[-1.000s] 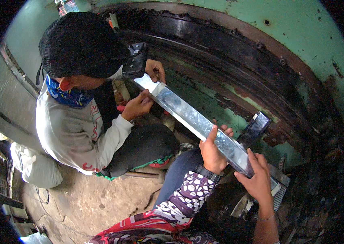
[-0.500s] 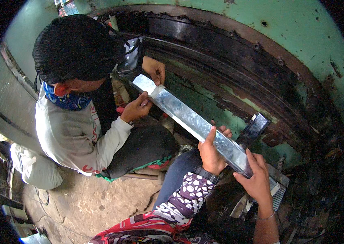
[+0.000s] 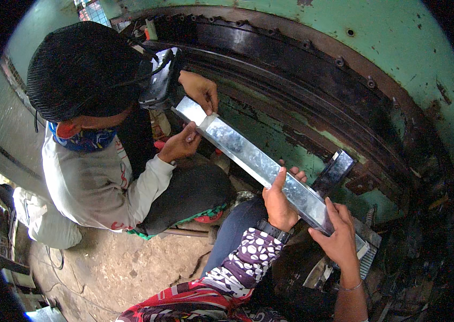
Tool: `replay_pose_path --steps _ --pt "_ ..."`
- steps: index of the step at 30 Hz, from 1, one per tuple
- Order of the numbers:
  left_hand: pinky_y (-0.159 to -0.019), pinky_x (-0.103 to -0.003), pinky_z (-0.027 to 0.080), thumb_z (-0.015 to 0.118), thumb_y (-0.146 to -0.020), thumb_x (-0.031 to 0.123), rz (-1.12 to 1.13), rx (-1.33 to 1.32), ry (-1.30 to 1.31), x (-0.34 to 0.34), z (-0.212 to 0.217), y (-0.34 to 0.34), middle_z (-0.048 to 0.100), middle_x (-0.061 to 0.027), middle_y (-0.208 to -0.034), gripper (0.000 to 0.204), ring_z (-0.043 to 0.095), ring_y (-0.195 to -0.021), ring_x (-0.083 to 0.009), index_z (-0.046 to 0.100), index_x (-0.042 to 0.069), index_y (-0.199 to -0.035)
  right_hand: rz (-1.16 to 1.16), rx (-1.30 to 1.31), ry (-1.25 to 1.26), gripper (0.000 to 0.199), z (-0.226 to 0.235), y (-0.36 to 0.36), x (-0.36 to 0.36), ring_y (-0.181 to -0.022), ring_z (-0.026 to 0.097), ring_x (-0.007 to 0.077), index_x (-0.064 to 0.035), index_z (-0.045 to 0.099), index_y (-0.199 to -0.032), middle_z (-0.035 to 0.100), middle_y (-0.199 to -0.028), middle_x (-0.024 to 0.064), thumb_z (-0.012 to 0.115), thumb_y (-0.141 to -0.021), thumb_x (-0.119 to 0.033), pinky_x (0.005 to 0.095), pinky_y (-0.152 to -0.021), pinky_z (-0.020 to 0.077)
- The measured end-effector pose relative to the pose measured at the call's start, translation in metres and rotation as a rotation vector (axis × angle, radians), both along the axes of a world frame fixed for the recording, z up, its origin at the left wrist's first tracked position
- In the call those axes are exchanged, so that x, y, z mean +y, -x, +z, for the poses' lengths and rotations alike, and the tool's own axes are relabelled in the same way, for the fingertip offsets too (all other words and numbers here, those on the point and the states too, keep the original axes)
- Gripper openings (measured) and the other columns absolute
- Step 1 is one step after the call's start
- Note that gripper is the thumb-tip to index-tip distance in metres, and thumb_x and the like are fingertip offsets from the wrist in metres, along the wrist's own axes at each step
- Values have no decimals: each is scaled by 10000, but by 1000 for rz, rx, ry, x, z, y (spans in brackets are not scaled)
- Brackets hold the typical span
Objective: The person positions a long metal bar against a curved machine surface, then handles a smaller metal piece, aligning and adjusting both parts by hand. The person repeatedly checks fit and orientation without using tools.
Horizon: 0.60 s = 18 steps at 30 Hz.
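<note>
A long, shiny sheet-metal channel (image 3: 253, 153) runs slantwise from the co-worker at upper left down to my hands. My left hand (image 3: 281, 203) grips it past the middle, thumb on top and fingertips showing at the far edge. My right hand (image 3: 337, 233) holds the near right end, with the thumb on one edge and the fingers on the other. Near the other end, the co-worker's two hands (image 3: 181, 144) pinch both sides at a pale band (image 3: 208, 122) around the channel.
A co-worker in a black cap (image 3: 84, 70) sits at left. A large green machine frame (image 3: 398, 48) with a dark curved, bolted rim rises behind. Beyond my right hand stands a short dark metal bracket (image 3: 335, 170). A white sack (image 3: 49, 222) rests on the concrete floor (image 3: 125, 263).
The co-worker's head has shifted a little to the left, away from the channel. My hands and the channel stay almost where they were.
</note>
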State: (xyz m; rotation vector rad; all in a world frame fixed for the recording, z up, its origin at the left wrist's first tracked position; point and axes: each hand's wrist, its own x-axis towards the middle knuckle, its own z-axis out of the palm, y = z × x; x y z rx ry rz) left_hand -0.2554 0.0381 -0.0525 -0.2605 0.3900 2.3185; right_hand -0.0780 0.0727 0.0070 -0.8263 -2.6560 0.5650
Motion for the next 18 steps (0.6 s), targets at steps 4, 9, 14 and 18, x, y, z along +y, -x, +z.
replay_pose_path --steps 4,9,14,18 --pt "-877 -460 585 600 -1048 182 -38 -34 -2 -1 -3 -3 675 -164 -1069 294 700 -953 -306 544 62 -1311 -55 -26 -7 900 4 -3 -6 -1205 578 389 -29 507 -1508 587 -1308 204 892 -709 -178 459 -1027 467" --pt "-869 -432 559 675 -973 160 -100 192 -36 5 -23 5 672 -121 -1005 233 677 -899 -274 562 68 -1155 -60 -47 -115 931 5 -6 -2 -1283 549 381 -64 491 -1535 574 -1392 207 899 -732 -299 484 -1098 402" --pt "-984 -472 502 540 -1017 337 -119 352 113 -11 -12 31 684 -139 -1083 327 647 -1028 -288 624 38 -1121 -15 153 -426 812 12 -22 -11 -1292 544 367 -99 532 -1508 581 -1408 194 828 -821 -414 539 -1153 318" --pt "-1120 -500 442 500 -1061 339 -44 218 100 -1 -6 38 627 -150 -1242 350 586 -1205 -321 592 36 -1210 -354 351 -380 523 22 -101 1 -1230 572 327 -70 651 -1354 626 -1335 148 767 -899 -301 530 -1122 344"
